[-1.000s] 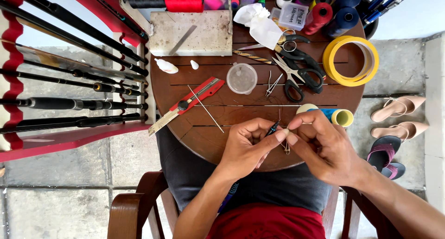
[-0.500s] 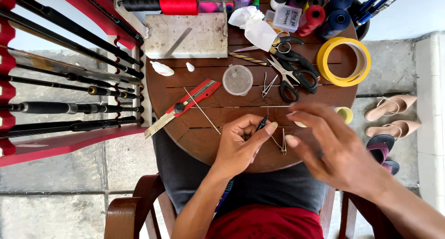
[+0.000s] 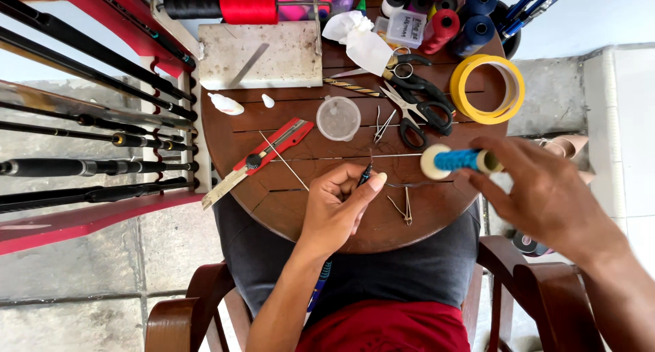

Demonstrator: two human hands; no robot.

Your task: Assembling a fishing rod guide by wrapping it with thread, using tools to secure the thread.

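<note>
The left hand [image 3: 336,205] rests on the near part of the round wooden table [image 3: 437,215], its fingers curled in and its thumb pressed against them, pinching a thin dark rod tip [image 3: 366,174] that points away from the person. A fine thread runs from that tip across the table toward the blue thread spool [image 3: 458,160]. The right hand [image 3: 546,195] hovers at the table's right edge, fingers spread fairly wide, with the fingertips at the spool; whether they actually grip it or only touch it cannot be told.

Just beyond the left hand on the table lies a red utility knife [image 3: 263,157] with its blade out toward the table's left edge. A small round clear lid [image 3: 339,118] sits near the table's middle, with black-handled scissors [image 3: 419,106] to its right and a yellow tape roll [image 3: 489,88] farther right, at the table's far right rim. A white cutting board [image 3: 263,55] lies on the far left part of the table, and behind it a large red thread cone [image 3: 249,4] lies on its side. Left of the table, dark fishing rods [image 3: 89,168] lie across a red rack [image 3: 89,219].
</note>
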